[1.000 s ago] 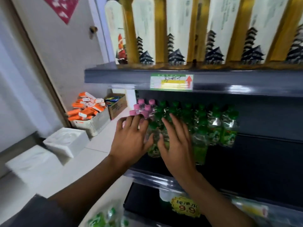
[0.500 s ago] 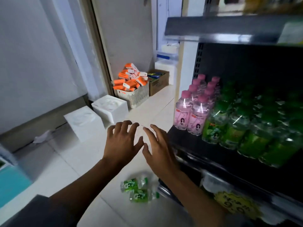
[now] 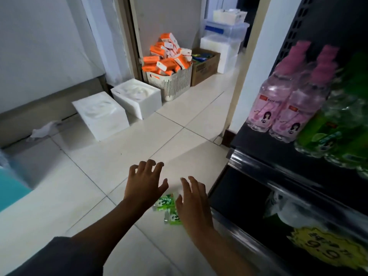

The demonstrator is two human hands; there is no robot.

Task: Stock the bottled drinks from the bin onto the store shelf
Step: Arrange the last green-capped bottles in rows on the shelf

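Two green-labelled bottles [image 3: 166,203] lie on their sides on the tiled floor beside the shelf's foot, partly hidden by my hands. My left hand [image 3: 144,184] hovers above them, empty, with fingers spread and loosely bent. My right hand [image 3: 194,204] hovers over the nearer bottle [image 3: 173,217], fingers straight, holding nothing. At the right, the dark shelf [image 3: 258,166] carries pink-capped bottles [image 3: 278,108] at its left end and green bottles [image 3: 328,136] beside them.
Two white foam boxes [image 3: 119,108] stand on the floor to the left. Behind them are a white basket of orange packs [image 3: 169,82], a cardboard box [image 3: 205,64] and stacked plastic tubs [image 3: 225,30]. A blue bin [image 3: 10,188] shows at the left edge. A yellow price tag [image 3: 322,250] hangs on the lower rail.
Both hands have come off the bottles on the shelf and dropped toward the floor. My view has swung down and left, and the two green bottles on the floor now lie under my hands.
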